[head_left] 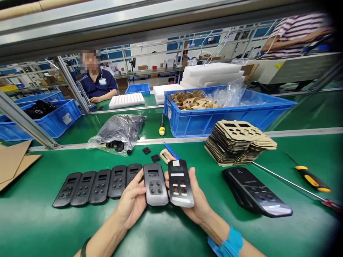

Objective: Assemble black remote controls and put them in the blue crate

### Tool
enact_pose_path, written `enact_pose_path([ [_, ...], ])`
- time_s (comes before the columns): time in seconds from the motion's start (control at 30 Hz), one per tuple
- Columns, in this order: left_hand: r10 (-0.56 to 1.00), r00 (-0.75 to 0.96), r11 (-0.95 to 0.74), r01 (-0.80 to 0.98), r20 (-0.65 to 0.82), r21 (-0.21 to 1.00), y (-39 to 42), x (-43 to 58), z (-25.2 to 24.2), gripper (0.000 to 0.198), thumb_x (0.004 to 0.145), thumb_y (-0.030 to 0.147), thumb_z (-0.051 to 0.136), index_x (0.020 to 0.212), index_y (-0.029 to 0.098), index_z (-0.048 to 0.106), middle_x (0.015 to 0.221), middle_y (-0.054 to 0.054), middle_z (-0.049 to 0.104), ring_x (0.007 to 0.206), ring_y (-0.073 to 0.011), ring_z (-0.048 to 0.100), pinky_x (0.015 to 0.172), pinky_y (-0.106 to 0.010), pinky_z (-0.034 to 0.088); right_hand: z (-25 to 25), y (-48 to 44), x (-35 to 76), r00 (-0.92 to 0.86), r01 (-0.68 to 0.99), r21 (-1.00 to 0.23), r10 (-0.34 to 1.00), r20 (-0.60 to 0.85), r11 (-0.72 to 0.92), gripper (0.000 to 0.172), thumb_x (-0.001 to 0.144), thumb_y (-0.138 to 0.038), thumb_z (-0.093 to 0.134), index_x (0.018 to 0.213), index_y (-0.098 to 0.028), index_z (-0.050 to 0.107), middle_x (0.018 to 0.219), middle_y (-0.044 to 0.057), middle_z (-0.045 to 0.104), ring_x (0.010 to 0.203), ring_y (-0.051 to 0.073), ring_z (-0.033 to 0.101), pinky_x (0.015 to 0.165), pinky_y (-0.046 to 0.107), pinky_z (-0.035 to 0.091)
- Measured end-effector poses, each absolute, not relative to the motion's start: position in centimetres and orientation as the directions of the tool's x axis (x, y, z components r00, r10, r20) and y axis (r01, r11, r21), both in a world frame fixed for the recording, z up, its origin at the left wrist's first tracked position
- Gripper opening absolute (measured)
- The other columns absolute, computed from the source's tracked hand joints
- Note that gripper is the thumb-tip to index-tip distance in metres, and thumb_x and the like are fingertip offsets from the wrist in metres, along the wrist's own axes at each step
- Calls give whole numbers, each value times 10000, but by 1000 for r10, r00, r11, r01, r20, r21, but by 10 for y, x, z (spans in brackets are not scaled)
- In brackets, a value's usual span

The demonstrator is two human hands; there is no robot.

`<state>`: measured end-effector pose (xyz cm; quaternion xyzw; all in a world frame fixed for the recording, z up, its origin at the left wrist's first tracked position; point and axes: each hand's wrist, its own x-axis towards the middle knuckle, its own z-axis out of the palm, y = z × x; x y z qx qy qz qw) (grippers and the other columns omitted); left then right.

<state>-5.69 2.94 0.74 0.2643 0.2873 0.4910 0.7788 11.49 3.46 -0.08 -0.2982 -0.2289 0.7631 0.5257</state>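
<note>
My left hand [134, 200] grips a dark grey plastic housing [156, 182] with a slotted window and black rubber buttons. Close beside it, my right hand [198, 200] holds a glossy black cover panel [181, 184] that has white strips and several round holes. The two parts are nearly side by side above the green bench. To the left lies a row of similar housings [99, 187], one partly behind my left hand. On the right, more glossy black panels [257, 192] are stacked. Small black rubber keypads [155, 158] and a blue pen-like tool [171, 150] lie just beyond my hands.
Tan die-cut sheets [241, 142] stand stacked before a blue bin [214, 117] of tan scraps. A plastic bag [118, 132] of black parts sits back left. Yellow-black screwdrivers [312, 178] lie right. A metal post [24, 117] slants at left. A co-worker [98, 82] sits opposite.
</note>
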Motion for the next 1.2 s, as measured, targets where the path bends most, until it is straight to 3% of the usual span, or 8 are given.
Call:
enact_pose_path([
  [0.1,903,336,428,-642,-268,636,28,-54,7,643,782,116,600,1389,181,398,1130,-102,684,1052,-226,627,973,-382,410,2,37,116,-202,-634,-711,952,-229,-306,562,722,-715,589,826,-168,668,673,4,566,522,92,464,462,196,411],
  [0.17,896,321,444,-640,-307,627,27,-51,5,629,805,143,614,1391,185,390,1119,-97,691,1033,-213,638,975,-369,411,3,38,116,-170,-593,-759,963,-207,-268,426,741,-576,685,984,-227,648,682,-37,515,480,66,394,391,159,346],
  [0.27,884,330,467,-617,-330,633,25,-49,3,649,793,152,653,1387,190,395,1108,-90,695,1031,-217,642,978,-365,415,2,37,116,-151,-455,-871,980,-127,-183,471,783,-417,709,1209,-324,531,692,-78,436,424,39,320,332,125,277],
  [0.43,874,347,485,-593,-340,642,25,-47,4,608,774,166,691,1338,211,468,1104,-76,694,1024,-223,647,960,-358,440,-3,35,115,-182,-201,-977,983,-29,-66,426,828,-429,630,1207,-269,517,760,-69,407,349,7,356,303,164,298],
  [0.6,867,368,497,-592,-336,634,24,-46,3,516,783,150,681,1276,166,528,1032,-83,714,986,-210,659,942,-339,447,-5,34,116,-185,-93,-995,982,-25,-43,397,852,-400,587,1210,-241,519,785,-56,385,357,8,390,306,173,299],
  [0.83,863,378,502,-567,-336,653,24,-46,5,514,796,196,684,1282,171,518,1055,-88,704,978,-203,657,897,-307,457,-3,33,116,-183,-93,-995,983,-29,-46,400,856,-404,573,1219,-245,519,798,-50,393,358,6,390,306,170,316],
  [1.2,871,385,487,-587,-306,647,22,-47,0,490,814,173,655,1282,190,514,1060,-77,707,1006,-217,653,941,-351,447,-14,33,114,-131,30,-999,991,30,35,403,852,-378,586,1240,-280,543,855,-30,397,404,25,448,286,168,377],
])
